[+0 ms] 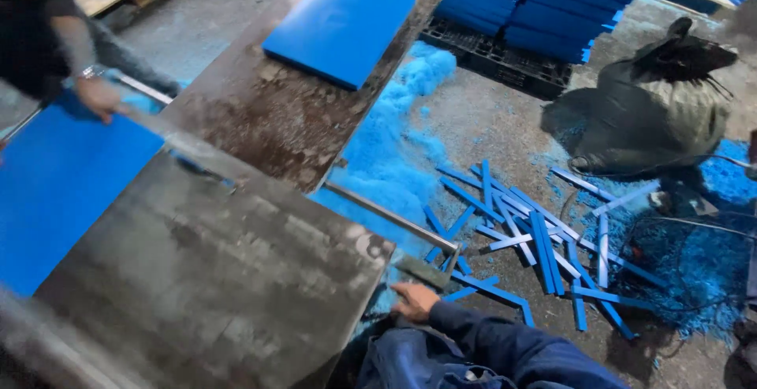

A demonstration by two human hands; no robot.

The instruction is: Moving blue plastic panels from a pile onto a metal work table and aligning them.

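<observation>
1 right hand (pixel 413 301), fingers curled on metal table (pixel 213 278) corner, blue strips (pixel 536 251) nearby

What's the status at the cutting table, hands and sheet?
Right hand resting at metal table edge, grasp unclear. Left hand not seen. Co-worker's hand on blue sheet. Blue offcut strips and shavings litter the floor.

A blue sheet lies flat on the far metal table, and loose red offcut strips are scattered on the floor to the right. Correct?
Not quite. The head view shows the offcut strips are blue, not red. The blue sheet does lie flat on the far metal table, with the strips scattered on the floor to the right.
</observation>
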